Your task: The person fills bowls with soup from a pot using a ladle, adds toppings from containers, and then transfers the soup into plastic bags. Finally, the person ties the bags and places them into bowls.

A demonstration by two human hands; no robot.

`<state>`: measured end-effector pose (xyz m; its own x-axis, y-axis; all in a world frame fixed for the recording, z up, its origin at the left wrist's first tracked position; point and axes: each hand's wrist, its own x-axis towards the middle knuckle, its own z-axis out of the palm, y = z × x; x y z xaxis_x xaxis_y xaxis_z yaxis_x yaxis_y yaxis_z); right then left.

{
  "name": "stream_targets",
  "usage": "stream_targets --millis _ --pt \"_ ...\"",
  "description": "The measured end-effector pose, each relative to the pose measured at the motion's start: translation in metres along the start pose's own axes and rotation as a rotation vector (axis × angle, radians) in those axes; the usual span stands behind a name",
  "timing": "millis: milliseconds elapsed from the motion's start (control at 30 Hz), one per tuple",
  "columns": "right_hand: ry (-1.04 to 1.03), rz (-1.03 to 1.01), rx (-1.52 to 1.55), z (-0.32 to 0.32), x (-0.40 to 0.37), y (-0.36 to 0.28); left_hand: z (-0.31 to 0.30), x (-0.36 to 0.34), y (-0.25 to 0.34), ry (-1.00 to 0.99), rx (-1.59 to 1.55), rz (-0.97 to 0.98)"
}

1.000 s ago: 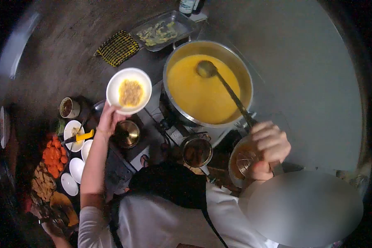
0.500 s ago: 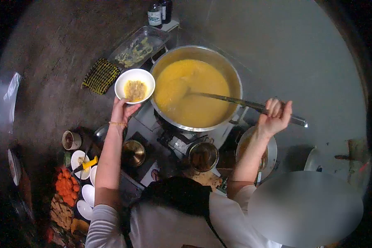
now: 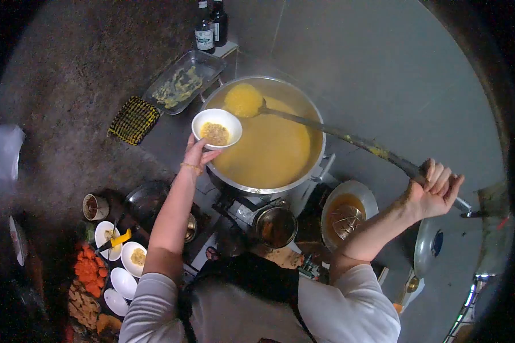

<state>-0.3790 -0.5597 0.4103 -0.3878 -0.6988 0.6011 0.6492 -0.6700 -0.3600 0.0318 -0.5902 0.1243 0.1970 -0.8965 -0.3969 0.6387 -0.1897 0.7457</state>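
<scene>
My left hand holds a small white bowl by its lower edge, over the near left rim of a large metal pot. Yellow liquid with pale minced bits lies in the bowl. The pot contains thick yellow soup. My right hand is closed round the upper handle of a long ladle. The ladle's head, full of yellow soup, is raised at the pot's far left, just beyond the bowl.
A glass tray with scraps, a black-and-yellow knitted cloth and dark bottles stand left of the pot. Nearer are a pan with a whisk, a small pot, white bowls and orange pieces.
The ladle's head has come up out of the soup, filled. My right hand has moved right and nearer with the handle. My left hand has brought the bowl right, over the pot's rim.
</scene>
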Motion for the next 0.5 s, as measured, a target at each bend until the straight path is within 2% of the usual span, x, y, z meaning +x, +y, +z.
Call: stream_targets --millis 67,133,200,267,367,500 --pt "-0.039 0.005 -0.006 0.004 -0.005 -0.004 0.016 0.005 -0.007 -0.065 -0.050 0.012" --pt "-0.226 0.024 0.064 0.004 -0.011 -0.007 0.028 0.009 -0.010 -0.040 0.001 -0.022" --pt "-0.257 -0.039 -0.026 -0.001 -0.017 -0.010 0.032 0.014 -0.015 -0.103 0.006 0.003" --pt "-0.651 -0.018 0.219 -0.004 -0.020 -0.015 0.028 0.021 -0.021 -0.106 -0.001 0.013" --pt "-0.625 -0.076 0.365 0.011 -0.024 -0.026 0.024 0.027 -0.023 -0.114 -0.014 0.052" --pt "-0.563 -0.142 0.264 0.020 -0.028 -0.012 0.027 0.006 -0.007 -0.137 -0.059 0.112"
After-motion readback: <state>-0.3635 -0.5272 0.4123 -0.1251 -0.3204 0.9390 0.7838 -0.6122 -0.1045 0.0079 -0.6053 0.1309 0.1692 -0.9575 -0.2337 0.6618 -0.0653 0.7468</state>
